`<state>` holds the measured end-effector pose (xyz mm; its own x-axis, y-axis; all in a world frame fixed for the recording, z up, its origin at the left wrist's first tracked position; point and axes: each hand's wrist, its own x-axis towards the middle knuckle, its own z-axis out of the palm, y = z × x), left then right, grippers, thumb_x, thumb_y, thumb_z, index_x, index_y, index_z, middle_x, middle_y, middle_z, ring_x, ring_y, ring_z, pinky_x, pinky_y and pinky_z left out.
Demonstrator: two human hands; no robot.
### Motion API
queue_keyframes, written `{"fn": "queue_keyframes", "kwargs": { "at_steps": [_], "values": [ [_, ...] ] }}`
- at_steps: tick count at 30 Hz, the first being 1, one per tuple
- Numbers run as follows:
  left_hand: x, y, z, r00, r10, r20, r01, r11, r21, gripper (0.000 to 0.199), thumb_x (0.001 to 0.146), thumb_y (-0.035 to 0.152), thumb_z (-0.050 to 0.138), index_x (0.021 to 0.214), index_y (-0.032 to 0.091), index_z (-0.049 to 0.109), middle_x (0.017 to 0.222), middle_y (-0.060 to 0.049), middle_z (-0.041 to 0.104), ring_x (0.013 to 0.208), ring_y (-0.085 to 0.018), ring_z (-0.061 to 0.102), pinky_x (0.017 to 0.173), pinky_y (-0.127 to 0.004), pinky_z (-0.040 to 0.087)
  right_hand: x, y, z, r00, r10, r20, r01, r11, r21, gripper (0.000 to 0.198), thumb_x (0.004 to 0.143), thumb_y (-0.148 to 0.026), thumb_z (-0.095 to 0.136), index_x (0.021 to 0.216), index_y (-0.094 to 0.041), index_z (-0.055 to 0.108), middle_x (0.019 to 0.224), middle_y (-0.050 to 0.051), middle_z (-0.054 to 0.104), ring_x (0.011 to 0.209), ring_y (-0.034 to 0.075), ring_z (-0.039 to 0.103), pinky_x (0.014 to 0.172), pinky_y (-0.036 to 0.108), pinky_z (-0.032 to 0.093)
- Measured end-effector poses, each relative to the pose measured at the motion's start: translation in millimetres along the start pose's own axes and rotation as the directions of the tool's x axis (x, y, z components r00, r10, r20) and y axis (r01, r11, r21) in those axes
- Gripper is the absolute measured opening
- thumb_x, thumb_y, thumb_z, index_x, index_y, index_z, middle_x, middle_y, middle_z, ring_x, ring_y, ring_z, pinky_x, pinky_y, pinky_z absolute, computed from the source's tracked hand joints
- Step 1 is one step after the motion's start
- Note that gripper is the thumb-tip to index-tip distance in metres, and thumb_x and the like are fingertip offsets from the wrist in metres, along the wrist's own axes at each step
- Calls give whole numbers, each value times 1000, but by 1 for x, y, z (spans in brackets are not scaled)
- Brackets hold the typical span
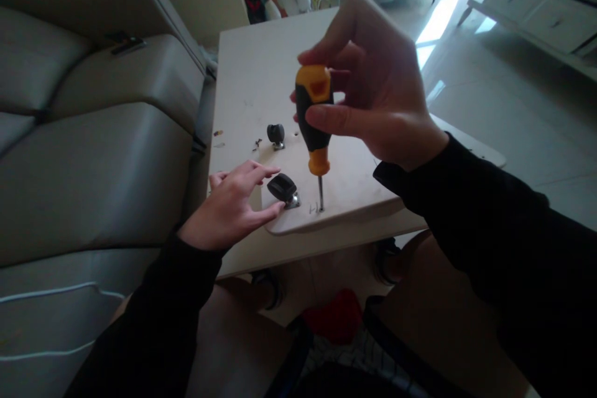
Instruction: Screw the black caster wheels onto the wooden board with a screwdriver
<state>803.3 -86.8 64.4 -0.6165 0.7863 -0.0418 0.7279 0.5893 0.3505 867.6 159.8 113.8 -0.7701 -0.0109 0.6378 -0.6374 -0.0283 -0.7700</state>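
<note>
Screwdriver [317,140], one: yellow and black handle, metal shaft. Stands nearly upright over the board [357,183], its tip at the surface near the front edge, just beside some pencil marks [313,208] and to the right of the near caster [282,188], clear of its plate. Whether a screw sits under the tip is too small to tell.

Right hand [375,90]: fingers closed round the handle, thumb along the side, index finger over the top.

Left hand [231,206]: fingers spread about the near caster, gripping nothing firmly; contact cannot be told.

Step in hand, as judged: turning the screwdriver at that spot. Next move would call for a straight shaft, downward pressure with the twist, and a steady board.

Casters, two: the near one, black, on a metal plate; the far caster [275,132] behind it. Beside the far one, small dark pieces [257,144], perhaps screws.

Desk [254,56]: white, under the board.

Surroundings: grey sofa [88,180] at left, dark device [129,45] upon it; white cable [56,291]; cabinet [550,18] at right; red item [338,316] below, between the legs.

Obstruction: the near caster and left hand crowd the shaft's left side; the right looks free.
</note>
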Motion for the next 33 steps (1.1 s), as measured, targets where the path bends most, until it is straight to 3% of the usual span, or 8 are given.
{"fn": "queue_keyframes", "kwargs": {
  "at_steps": [3,7,12,15,21,27,30,33],
  "values": [
    [0,0,0,1000,2,0,-2,1000,1,49,87,44,72,132,26,63,128,-7,66,117,-30,63,104,-48,37,0,-1,2,997,-22,-76,23,1000,10,38,73,-15,86,98,-22,58,103,-3,66,95,16,71,86,32,64],
    [0,0,0,1000,18,-2,-18,1000,-2,49,88,43,71,133,27,62,128,-6,65,116,-30,64,104,-48,37,2,6,3,999,-44,2,44,998,-47,44,68,-17,88,99,-22,57,103,-3,69,92,13,71,77,24,63],
    [0,0,0,1000,-4,4,4,1000,-12,48,87,42,72,132,27,63,128,-6,66,118,-31,63,103,-49,35,4,7,1,972,-207,-107,209,978,6,45,68,-16,88,102,-20,59,99,-3,69,88,15,73,78,30,66],
    [2,2,0,1000,-6,12,7,999,-34,48,87,43,72,131,27,62,129,-7,66,117,-30,63,103,-50,34,0,-1,4,998,64,-17,-65,996,-65,34,76,-19,82,99,-23,57,97,-3,67,87,14,72,73,28,65],
    [1,4,-4,999,-31,26,33,997,-73,49,87,46,70,132,27,63,131,-8,66,120,-32,62,107,-54,34,-6,-6,6,986,165,-39,-168,978,-120,32,77,-25,82,100,-25,60,100,0,66,92,16,71,73,29,64],
    [20,-51,-22,971,-168,-172,145,980,-138,41,89,48,64,121,24,67,120,-8,71,111,-28,66,103,-48,42,-5,-4,4,981,186,-54,-191,973,-127,34,73,-21,81,100,-26,61,103,1,66,94,18,72,70,29,65],
    [45,-92,-15,910,-330,-253,309,944,-118,28,87,38,64,109,21,70,115,-9,73,105,-24,68,98,-41,45,-6,-5,5,981,187,-52,-192,974,-122,36,73,-19,81,101,-26,60,101,-1,67,94,17,73,68,27,66],
    [64,-120,2,863,-453,-226,435,892,-125,22,85,30,64,103,18,70,108,-10,75,99,-24,68,91,-38,47,-6,-7,5,975,213,-61,-220,966,-138,35,75,-19,82,100,-27,59,98,-2,68,90,18,75,70,30,67]
  ]
}}
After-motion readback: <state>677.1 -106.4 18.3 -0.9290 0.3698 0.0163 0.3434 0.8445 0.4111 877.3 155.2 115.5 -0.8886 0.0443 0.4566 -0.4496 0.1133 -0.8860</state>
